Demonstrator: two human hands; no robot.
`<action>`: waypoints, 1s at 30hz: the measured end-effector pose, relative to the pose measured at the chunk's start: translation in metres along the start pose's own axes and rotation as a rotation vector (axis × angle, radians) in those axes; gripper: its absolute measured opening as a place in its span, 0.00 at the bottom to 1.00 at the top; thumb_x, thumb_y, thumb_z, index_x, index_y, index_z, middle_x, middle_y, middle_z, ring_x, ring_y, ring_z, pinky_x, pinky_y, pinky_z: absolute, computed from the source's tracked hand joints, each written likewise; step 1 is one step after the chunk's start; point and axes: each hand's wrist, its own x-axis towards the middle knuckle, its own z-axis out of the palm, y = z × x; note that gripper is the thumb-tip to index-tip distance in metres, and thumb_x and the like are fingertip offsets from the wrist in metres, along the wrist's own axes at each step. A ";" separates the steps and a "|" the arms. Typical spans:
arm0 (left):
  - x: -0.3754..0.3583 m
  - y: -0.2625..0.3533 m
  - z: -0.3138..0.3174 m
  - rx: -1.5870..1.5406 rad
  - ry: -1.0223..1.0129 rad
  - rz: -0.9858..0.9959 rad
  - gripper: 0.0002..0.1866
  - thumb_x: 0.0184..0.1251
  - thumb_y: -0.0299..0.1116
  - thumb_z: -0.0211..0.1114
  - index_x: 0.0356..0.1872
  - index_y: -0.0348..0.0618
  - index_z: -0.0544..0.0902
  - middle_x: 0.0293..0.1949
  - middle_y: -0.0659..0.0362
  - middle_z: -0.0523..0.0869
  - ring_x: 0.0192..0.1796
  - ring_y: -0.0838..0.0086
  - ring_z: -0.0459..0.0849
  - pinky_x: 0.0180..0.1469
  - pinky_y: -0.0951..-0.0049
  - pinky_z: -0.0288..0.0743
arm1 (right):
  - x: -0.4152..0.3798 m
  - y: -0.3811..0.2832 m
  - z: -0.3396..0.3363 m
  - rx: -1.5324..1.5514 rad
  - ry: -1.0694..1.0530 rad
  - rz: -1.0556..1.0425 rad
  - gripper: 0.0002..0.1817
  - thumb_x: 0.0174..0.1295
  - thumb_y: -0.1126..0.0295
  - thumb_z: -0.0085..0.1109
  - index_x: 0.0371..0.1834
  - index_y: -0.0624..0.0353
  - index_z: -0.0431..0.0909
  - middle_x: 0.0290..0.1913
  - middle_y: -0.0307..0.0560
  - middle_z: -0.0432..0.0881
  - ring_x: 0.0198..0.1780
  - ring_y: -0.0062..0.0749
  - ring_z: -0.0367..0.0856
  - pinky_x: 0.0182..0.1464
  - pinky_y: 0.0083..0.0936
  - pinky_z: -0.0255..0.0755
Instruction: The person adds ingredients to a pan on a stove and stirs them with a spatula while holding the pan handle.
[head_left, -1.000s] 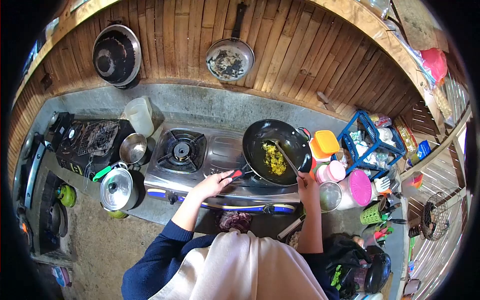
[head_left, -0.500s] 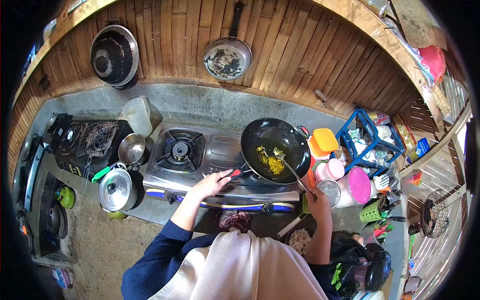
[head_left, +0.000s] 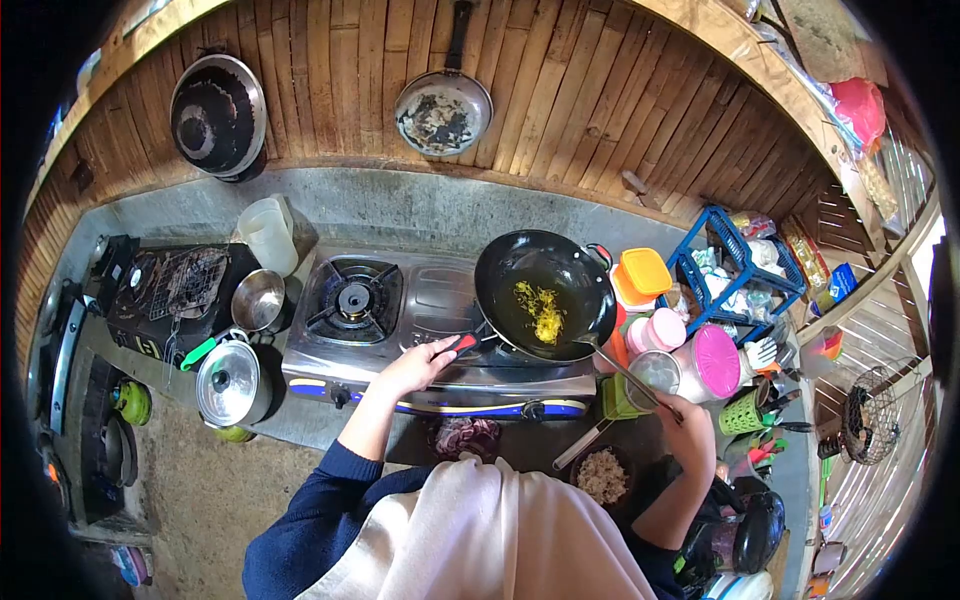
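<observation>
My left hand (head_left: 412, 368) is closed around the red and black handle of a black wok (head_left: 580, 280) on the right side of the gas stove (head_left: 428, 370). Yellow shredded food (head_left: 545, 314) sits in oil in the wok's bottom. In my right hand (head_left: 690, 436) is the handle end of a long metal spatula (head_left: 626, 376), slanting down to the left. Its head lies at the wok's lower right rim, apart from the food.
An unused burner (head_left: 353, 299) is at the stove's left, beside a lidded pot (head_left: 229, 383). Plastic tubs, including one with a pink lid (head_left: 717, 362), and a blue rack (head_left: 740, 270) crowd the right. A bowl of rice-like food (head_left: 602, 477) stands near my body.
My right hand has moved right and slightly down, drawing the spatula from the food to the wok's rim. My left hand stays on the handle.
</observation>
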 end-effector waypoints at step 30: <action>0.005 -0.010 0.003 -0.062 -0.032 -0.059 0.21 0.72 0.40 0.52 0.66 0.61 0.69 0.17 0.68 0.70 0.18 0.83 0.65 0.23 0.79 0.64 | 0.089 0.026 0.146 0.225 0.080 -0.063 0.12 0.61 0.73 0.55 0.48 0.61 0.76 0.31 0.50 0.82 0.31 0.33 0.81 0.36 0.28 0.72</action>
